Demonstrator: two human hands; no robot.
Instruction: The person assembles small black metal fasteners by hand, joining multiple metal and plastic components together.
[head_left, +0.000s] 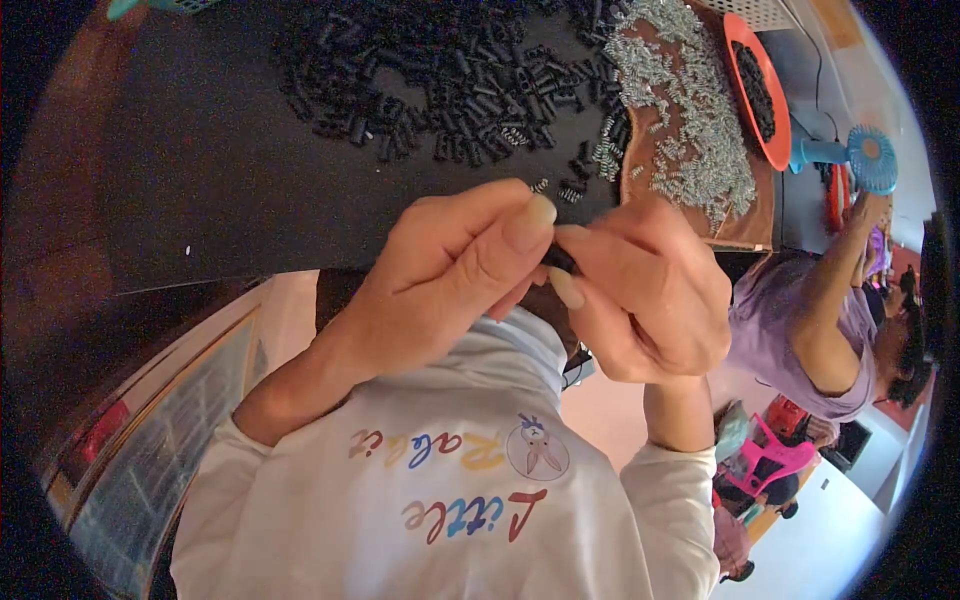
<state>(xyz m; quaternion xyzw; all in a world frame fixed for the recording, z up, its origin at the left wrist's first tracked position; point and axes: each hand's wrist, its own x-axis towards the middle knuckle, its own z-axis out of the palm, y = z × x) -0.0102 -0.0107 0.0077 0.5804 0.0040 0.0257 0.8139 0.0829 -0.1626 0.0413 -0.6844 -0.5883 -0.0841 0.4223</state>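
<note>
My left hand (450,250) and my right hand (650,285) meet in front of my chest, just off the table's near edge. Both are closed, thumb and fingertips pinched together. What they hold is mostly hidden; only a dark bit shows between the fingertips. Right behind the left thumb tip is a small metal spring (540,185); I cannot tell whether it touches the fingers. Beyond the hands spreads a pile of small black cylindrical parts (450,90). To its right lies a heap of silvery coil springs (700,140) on a brown cloth (640,170).
An orange oval dish (777,130) with small black pieces stands at the right, near a blue handheld fan (868,160). The dark table (180,170) reaches far left. A person in a purple top (800,330) sits at my right. Behind is a pink chair (775,455).
</note>
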